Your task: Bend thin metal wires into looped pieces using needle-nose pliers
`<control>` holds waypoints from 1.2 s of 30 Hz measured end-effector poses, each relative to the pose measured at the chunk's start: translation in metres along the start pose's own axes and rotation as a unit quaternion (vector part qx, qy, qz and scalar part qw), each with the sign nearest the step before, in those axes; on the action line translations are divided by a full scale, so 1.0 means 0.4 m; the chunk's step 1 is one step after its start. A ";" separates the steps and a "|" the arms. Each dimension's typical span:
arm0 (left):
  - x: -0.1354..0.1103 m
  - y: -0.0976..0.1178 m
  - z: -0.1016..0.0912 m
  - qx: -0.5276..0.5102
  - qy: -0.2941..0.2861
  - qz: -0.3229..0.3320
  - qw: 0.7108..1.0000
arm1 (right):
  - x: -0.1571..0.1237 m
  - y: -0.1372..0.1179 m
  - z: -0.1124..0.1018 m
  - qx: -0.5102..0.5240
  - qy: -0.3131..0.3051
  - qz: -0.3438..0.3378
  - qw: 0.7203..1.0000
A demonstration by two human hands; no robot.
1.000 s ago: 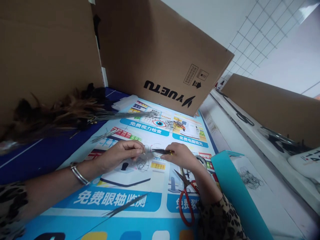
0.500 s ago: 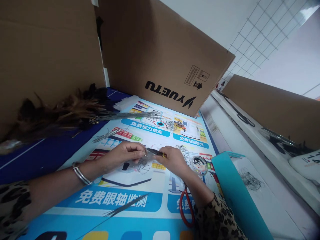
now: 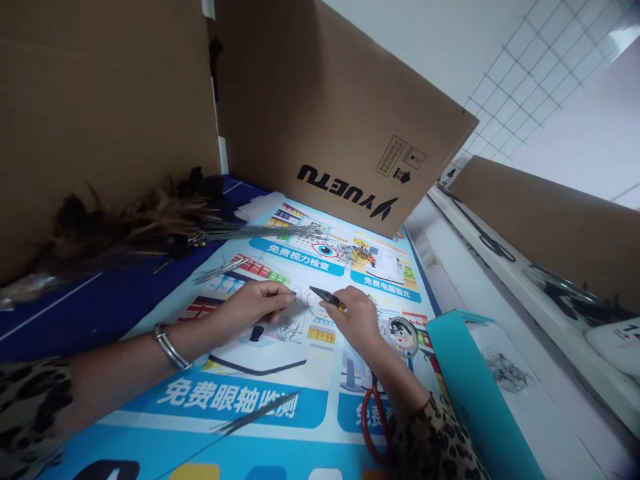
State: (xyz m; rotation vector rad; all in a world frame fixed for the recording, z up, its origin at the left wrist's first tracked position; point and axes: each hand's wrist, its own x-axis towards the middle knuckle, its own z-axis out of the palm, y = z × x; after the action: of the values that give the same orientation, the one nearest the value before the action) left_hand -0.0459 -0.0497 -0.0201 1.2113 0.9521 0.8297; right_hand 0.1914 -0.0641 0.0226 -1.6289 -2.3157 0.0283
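Observation:
My left hand (image 3: 256,303), a bracelet on its wrist, pinches a thin wire (image 3: 291,329) bent into loose curls that hang below the fingertips. My right hand (image 3: 357,320) is wrapped round dark needle-nose pliers (image 3: 323,295), whose tips point toward the left fingertips with a small gap between. Whether the plier jaws touch any wire is too fine to tell. A bundle of straight grey wires (image 3: 260,412) lies on the printed sheet nearer to me. Beside my right forearm rests a tool with red loop handles (image 3: 366,420), its far end partly hidden.
Brown feathers (image 3: 145,217) and long wire stems (image 3: 265,231) lie at the left back. Cardboard panels (image 3: 345,120) stand behind. On the right are a teal box (image 3: 475,393) and a tangle of wire (image 3: 507,370). More wire scraps (image 3: 345,252) lie on the sheet.
The plier tips have drawn away from my left fingertips, up and to the right, leaving a gap. My left hand keeps its pinch. The whole view has shifted slightly.

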 end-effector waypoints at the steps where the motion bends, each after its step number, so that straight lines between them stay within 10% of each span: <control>1: -0.001 0.001 0.001 0.006 0.003 -0.002 1.000 | -0.002 -0.002 0.001 -0.008 0.006 -0.012 1.000; 15: 0.000 -0.002 0.003 0.010 -0.005 0.007 1.000 | -0.008 -0.007 0.009 -0.126 0.021 -0.102 0.987; 36: 0.003 -0.005 -0.004 -0.001 -0.064 0.021 0.998 | -0.002 -0.012 0.008 0.021 -0.039 -0.041 0.998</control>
State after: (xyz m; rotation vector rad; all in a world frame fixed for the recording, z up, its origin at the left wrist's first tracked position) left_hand -0.0469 -0.0484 -0.0224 1.2708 0.8240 0.7749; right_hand 0.1864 -0.0659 0.0202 -1.5384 -2.4216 0.1236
